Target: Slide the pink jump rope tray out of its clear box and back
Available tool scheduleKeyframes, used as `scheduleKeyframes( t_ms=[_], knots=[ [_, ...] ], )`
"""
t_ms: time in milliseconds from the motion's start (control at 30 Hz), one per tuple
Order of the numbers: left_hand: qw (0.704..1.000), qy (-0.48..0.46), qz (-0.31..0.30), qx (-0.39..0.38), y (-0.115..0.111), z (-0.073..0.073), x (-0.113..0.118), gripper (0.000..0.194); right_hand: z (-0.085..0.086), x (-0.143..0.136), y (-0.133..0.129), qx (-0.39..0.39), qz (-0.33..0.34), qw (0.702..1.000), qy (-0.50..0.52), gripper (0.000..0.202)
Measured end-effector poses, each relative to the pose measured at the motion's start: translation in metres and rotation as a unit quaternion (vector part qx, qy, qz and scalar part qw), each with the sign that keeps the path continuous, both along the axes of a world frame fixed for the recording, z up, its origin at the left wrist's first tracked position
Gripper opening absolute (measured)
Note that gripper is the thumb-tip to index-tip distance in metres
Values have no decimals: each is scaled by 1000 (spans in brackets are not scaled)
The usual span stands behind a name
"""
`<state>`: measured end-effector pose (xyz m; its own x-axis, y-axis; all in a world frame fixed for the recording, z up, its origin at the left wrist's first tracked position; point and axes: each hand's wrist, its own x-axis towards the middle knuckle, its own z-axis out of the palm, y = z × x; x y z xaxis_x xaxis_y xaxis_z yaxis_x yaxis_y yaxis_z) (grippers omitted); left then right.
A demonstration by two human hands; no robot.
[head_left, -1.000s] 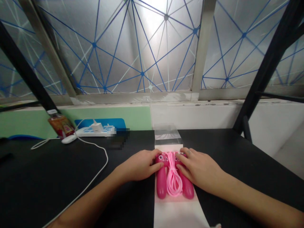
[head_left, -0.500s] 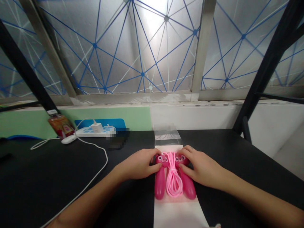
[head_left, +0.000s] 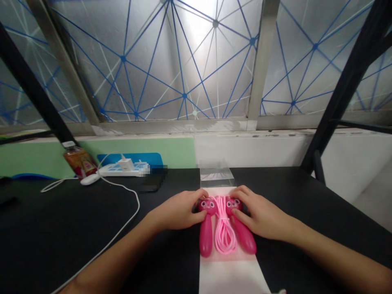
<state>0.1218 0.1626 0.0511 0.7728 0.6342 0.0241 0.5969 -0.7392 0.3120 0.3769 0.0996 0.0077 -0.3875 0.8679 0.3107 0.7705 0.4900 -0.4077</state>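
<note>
Two dark pink handles with animal faces lie side by side on a white and pale pink card (head_left: 231, 275). Between them is a bundle of light pink cord (head_left: 226, 237), tied near its middle. My left hand (head_left: 186, 209) grips the top of the left handle (head_left: 206, 239), thumb and fingers on either side of its face. My right hand (head_left: 260, 212) holds the top of the right handle (head_left: 246, 239), its thumb just below the face. The right handle slants outward at its lower end. Clear plastic film (head_left: 217, 175) extends beyond the card's far edge.
On the black table (head_left: 165, 261), a white cable (head_left: 134, 212) runs along the left. At the back left are a bottle (head_left: 80, 161), a power strip (head_left: 110, 170) with a white plug, and a dark blurred object (head_left: 153, 181). Black metal posts stand at both sides.
The right handle's lower end has swung slightly outward to the right. My right hand has shifted a little with it, while my left hand stays nearly in place.
</note>
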Motion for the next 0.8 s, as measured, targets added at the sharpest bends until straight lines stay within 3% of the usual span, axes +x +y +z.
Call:
scheduleKeyframes(
  t_ms=[300,533,800],
  knots=[
    [999,-21,-36,33,3,-8,2,32,-1,-5,-4,31,-12,999,-29,25],
    [999,-31,-23,-2,3,-2,-1,28,-5,-8,-3,41,-29,998,-35,23],
    [1000,-17,-11,7,2,-1,2,28,4,-15,-10,107,-66,980,-153,34]
  ],
)
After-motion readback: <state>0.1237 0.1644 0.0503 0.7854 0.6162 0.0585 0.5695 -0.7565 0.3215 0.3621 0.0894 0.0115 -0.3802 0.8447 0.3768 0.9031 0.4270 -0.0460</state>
